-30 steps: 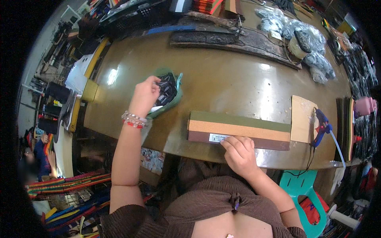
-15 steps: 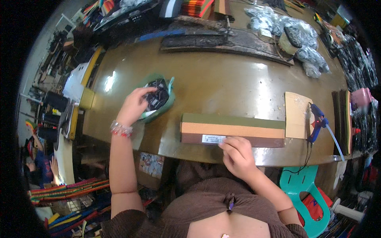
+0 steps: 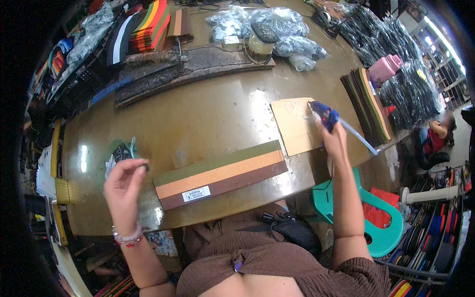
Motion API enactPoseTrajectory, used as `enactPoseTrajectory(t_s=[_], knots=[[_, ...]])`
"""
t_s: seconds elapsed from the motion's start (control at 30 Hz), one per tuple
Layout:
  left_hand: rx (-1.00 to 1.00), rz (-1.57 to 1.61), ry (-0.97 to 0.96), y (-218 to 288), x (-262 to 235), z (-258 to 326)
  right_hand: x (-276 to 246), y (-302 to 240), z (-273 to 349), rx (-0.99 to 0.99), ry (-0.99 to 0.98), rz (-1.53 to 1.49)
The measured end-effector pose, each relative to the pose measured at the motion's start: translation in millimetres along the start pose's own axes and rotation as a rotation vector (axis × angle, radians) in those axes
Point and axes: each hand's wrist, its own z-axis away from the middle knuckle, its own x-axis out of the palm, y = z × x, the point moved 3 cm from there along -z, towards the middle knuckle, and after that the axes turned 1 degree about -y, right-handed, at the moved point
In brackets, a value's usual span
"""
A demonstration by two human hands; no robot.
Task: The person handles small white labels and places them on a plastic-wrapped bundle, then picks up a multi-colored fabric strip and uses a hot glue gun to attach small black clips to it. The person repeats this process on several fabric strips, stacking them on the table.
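Observation:
A strip with green, tan and brown bands (image 3: 222, 174) lies on the table before me, a white printed label (image 3: 196, 193) near its left end. My left hand (image 3: 124, 190) is raised left of the strip, its thumb and fingertips pinching a small dark piece (image 3: 144, 166) too small to make out. Behind that hand stands a green container (image 3: 115, 148) with black items in it, partly hidden. On the right, my right hand (image 3: 335, 142) is closed round the handle of a blue glue gun (image 3: 325, 113), a pale glue stick (image 3: 360, 137) jutting from its back. The gun's nozzle is over a cardboard piece (image 3: 292, 129).
A dark board (image 3: 198, 67) lies across the back, with a lidded jar (image 3: 261, 42) and plastic bags (image 3: 297, 42) by it. Stacked strips (image 3: 368, 106) and a pink bottle (image 3: 385, 69) stand at the right. A green plastic chair (image 3: 391, 230) is by the near edge.
My right hand has left the label and taken hold of the glue gun. The left hand has come out of the green container with a small dark piece. The view has turned right.

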Motion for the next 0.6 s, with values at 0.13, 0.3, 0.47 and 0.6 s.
enactPoseTrajectory(t_s=[0.13, 0.3, 0.47, 0.6], knots=[[0.139, -0.038, -0.072, 21, 38, -1, -30, -26, -50, 0.021, -0.065, 0.219], [-0.052, 0.228, -0.156, 17, 67, 1, -34, -94, -59, -0.156, -0.297, 0.657], [-0.177, 0.356, -0.129, 5, 69, 0, -5, -169, 45, -0.621, -0.341, -0.168], [-0.177, 0.387, -0.135, 4, 69, -1, 14, -190, 97, -0.812, -0.253, -0.218]])
